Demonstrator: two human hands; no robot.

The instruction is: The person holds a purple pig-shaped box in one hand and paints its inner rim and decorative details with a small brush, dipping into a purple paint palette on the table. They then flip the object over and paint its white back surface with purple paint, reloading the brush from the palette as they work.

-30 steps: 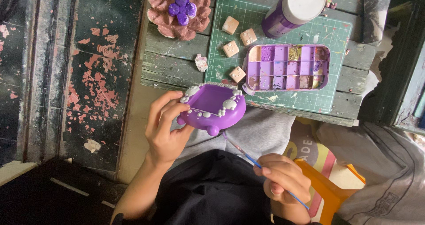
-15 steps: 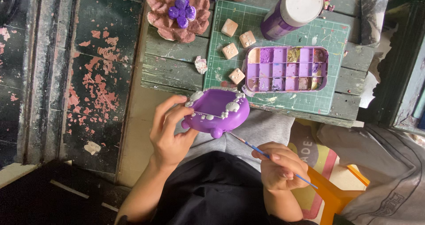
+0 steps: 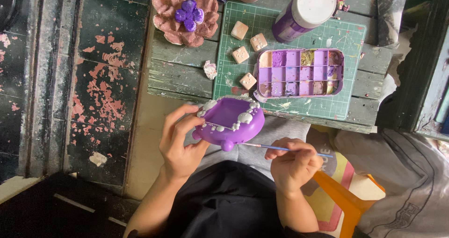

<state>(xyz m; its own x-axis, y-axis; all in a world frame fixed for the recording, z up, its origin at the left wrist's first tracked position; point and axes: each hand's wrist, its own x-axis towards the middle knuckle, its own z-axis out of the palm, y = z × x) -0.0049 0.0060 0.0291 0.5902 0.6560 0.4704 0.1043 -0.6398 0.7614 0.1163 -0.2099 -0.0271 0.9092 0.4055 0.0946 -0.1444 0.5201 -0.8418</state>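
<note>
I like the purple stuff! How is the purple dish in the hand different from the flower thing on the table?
The purple dish is held up by the left hand; the clay flower rests on the table. The dish is purple with white blobs; the flower is brownish pink with only a purple middle. Both look like painted craftwork.

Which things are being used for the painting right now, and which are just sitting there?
In use:
left hand
purple clay dish
right hand
thin paintbrush
purple paint palette

Lying about:
clay flower
small clay cubes
white-capped purple bottle
green cutting mat
</note>
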